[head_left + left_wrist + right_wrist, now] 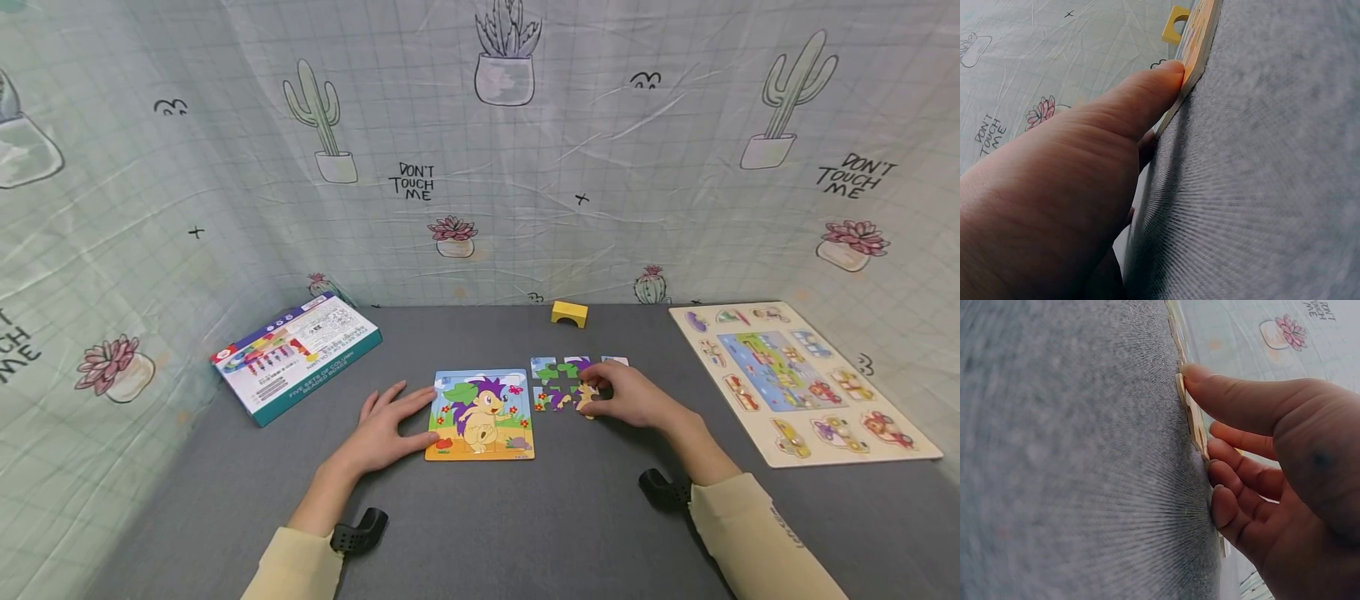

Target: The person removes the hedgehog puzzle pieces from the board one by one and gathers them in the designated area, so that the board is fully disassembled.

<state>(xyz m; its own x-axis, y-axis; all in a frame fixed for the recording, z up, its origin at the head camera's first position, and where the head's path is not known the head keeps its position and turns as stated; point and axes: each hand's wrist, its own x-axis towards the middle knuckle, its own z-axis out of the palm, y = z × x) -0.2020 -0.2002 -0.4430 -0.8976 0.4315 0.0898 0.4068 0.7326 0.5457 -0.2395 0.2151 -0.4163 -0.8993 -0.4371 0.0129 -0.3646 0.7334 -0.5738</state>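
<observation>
A square picture board showing a purple-spined hedgehog lies flat on the table. My left hand rests at its left edge with fingers spread and extended; in the left wrist view the thumb touches the board's edge. Right of the board, several jigsaw pieces with matching colours lie partly joined, with a gap among them. There my right hand pinches a jigsaw piece low against the table. The right wrist view shows the thumb on the thin wooden piece, other fingers curled beside it.
A yellow arch block stands behind the pieces. At the back left lies a teal-and-white box. A large wooden peg puzzle board lies at the right. A printed cloth hangs behind the grey table.
</observation>
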